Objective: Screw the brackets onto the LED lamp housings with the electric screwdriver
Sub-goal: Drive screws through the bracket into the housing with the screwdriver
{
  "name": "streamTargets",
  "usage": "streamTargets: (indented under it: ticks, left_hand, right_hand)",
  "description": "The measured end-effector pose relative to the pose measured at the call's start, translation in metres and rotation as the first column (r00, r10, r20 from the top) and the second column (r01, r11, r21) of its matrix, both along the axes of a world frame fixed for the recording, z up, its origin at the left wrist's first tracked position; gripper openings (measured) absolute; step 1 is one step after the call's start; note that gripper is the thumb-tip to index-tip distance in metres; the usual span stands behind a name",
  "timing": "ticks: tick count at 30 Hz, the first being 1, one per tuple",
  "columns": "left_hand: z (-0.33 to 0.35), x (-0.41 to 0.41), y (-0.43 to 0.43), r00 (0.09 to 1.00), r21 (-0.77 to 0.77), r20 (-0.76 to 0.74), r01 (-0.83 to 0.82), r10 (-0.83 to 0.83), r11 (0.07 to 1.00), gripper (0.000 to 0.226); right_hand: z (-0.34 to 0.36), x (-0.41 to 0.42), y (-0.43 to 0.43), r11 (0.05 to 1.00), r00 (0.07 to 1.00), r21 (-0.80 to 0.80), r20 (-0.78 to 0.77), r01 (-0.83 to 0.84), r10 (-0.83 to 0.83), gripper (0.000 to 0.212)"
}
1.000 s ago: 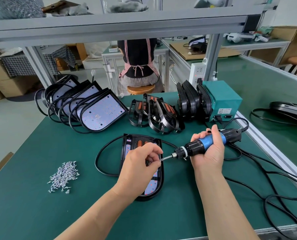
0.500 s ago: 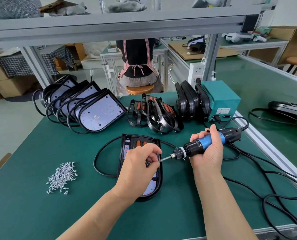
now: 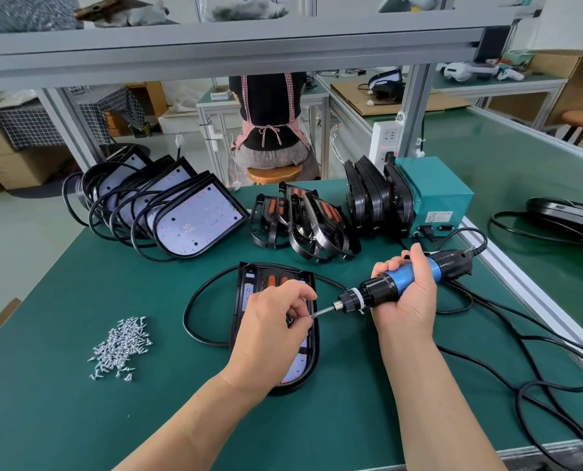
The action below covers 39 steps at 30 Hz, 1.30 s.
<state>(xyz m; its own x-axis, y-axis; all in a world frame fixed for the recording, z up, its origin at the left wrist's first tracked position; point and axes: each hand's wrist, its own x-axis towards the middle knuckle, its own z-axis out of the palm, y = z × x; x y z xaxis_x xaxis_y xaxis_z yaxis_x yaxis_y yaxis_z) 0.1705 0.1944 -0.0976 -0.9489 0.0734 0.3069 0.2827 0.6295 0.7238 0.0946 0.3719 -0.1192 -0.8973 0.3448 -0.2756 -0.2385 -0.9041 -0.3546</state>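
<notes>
Gripped on both sides, with no idle hand. Had a heap of small silver screws at far left of the green-matted bench, well apart from the work. Had the black D-shaped LED lamp housing lying flat mid-bench, its black cable looped round the left side, apparently with a bracket seated on top, orange inserts showing, mostly hidden under the hand. Pinched what looked like one screw, too small to confirm, between thumb and forefinger of the left hand, right at the bit tip. Clamped the right hand round the blue-and-black electric screwdriver, near level, pointing left, above the housing. Risked, as judged, dropping the screw into the housing if the bit failed to catch it; nicking a fingertip if the trigger went early; cross-threading if driven at that slant rather than upright. Trailed a black power cord in loops at right, liable to drag the tip off line.
</notes>
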Motion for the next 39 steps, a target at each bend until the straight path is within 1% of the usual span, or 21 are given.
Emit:
streamTargets:
  ticks: [5, 8, 10, 13, 17, 20, 23, 28, 30, 32, 33, 35, 36, 37, 38, 39]
  left_hand:
    - [-0.001, 0.002, 0.003, 1.000, 0.033, -0.011, -0.003, 0.003, 0.999, 0.053]
    - [-0.003, 0.002, 0.004, 1.000, 0.068, -0.005, -0.020, 0.020, 0.998, 0.050]
    - [-0.005, 0.001, 0.003, 0.999, 0.065, -0.008, -0.032, 0.033, 0.997, 0.049]
    - [-0.009, 0.000, 0.004, 0.998, -0.011, -0.043, -0.042, 0.041, 0.999, 0.041]
    - [-0.014, 0.001, 0.006, 0.981, -0.153, -0.185, -0.085, 0.057, 0.985, 0.034]
    - [-0.017, 0.002, 0.005, 0.965, -0.205, -0.261, -0.084, 0.028, 0.975, 0.034]
    - [-0.018, 0.003, 0.003, 0.960, -0.218, -0.277, -0.088, 0.025, 0.972, 0.035]
    - [-0.014, 0.005, -0.004, 0.970, -0.262, -0.244, -0.078, 0.012, 0.962, 0.039]
    - [-0.010, 0.008, -0.008, 0.978, -0.248, -0.209, -0.076, 0.023, 0.966, 0.038]
    - [-0.003, 0.009, -0.014, 0.984, -0.175, -0.167, -0.090, 0.061, 0.980, 0.034]
    - [0.001, 0.008, -0.019, 0.981, -0.132, -0.164, -0.129, 0.107, 0.983, 0.033]
    - [0.005, -0.001, -0.034, 0.952, -0.059, -0.153, -0.277, 0.265, 0.959, 0.036]
    - [0.005, -0.007, -0.043, 0.937, -0.036, -0.077, -0.343, 0.340, 0.939, 0.043]
    - [0.004, -0.013, -0.051, 0.921, -0.030, 0.054, -0.384, 0.385, 0.923, 0.054]
    - [0.002, -0.019, -0.057, 0.897, -0.034, 0.206, -0.393, 0.392, 0.919, 0.067]
    - [-0.001, -0.023, -0.060, 0.865, -0.023, 0.346, -0.378, 0.362, 0.926, 0.077]
  right_hand:
    - [-0.001, 0.000, 0.001, 1.000, 1.000, 0.000, 0.015, 0.005, -0.005, 0.020]
    - [-0.002, 0.000, 0.001, 1.000, 1.000, -0.021, 0.025, 0.008, -0.007, 0.020]
    - [-0.002, 0.000, 0.000, 0.999, 0.999, -0.036, 0.032, 0.004, -0.003, 0.020]
    - [-0.002, -0.001, 0.000, 1.000, 0.999, -0.022, 0.034, -0.003, 0.004, 0.020]
    - [-0.001, -0.002, -0.004, 1.000, 0.999, 0.017, 0.048, -0.006, 0.005, 0.021]
    - [0.001, 0.000, -0.006, 0.999, 0.999, 0.049, 0.041, 0.004, -0.006, 0.021]
    - [0.002, 0.003, -0.008, 0.996, 0.999, 0.087, 0.041, 0.020, -0.023, 0.024]
    - [0.009, 0.005, -0.010, 0.984, 0.998, 0.172, 0.032, 0.046, -0.053, 0.032]
    - [0.014, 0.005, -0.011, 0.978, 0.998, 0.201, 0.018, 0.062, -0.067, 0.033]
    - [0.019, 0.005, -0.009, 0.974, 0.997, 0.212, 0.000, 0.076, -0.078, 0.032]
    - [0.022, 0.005, -0.008, 0.973, 0.997, 0.217, -0.012, 0.078, -0.077, 0.032]
    - [0.029, 0.005, -0.007, 0.964, 0.996, 0.253, -0.044, 0.084, -0.076, 0.026]
    - [0.032, 0.006, -0.008, 0.954, 0.995, 0.283, -0.062, 0.094, -0.079, 0.022]
    - [0.034, 0.008, -0.009, 0.943, 0.993, 0.316, -0.082, 0.103, -0.081, 0.019]
    - [0.037, 0.011, -0.012, 0.931, 0.992, 0.349, -0.100, 0.108, -0.077, 0.018]
    - [0.040, 0.014, -0.015, 0.919, 0.991, 0.380, -0.115, 0.108, -0.070, 0.018]
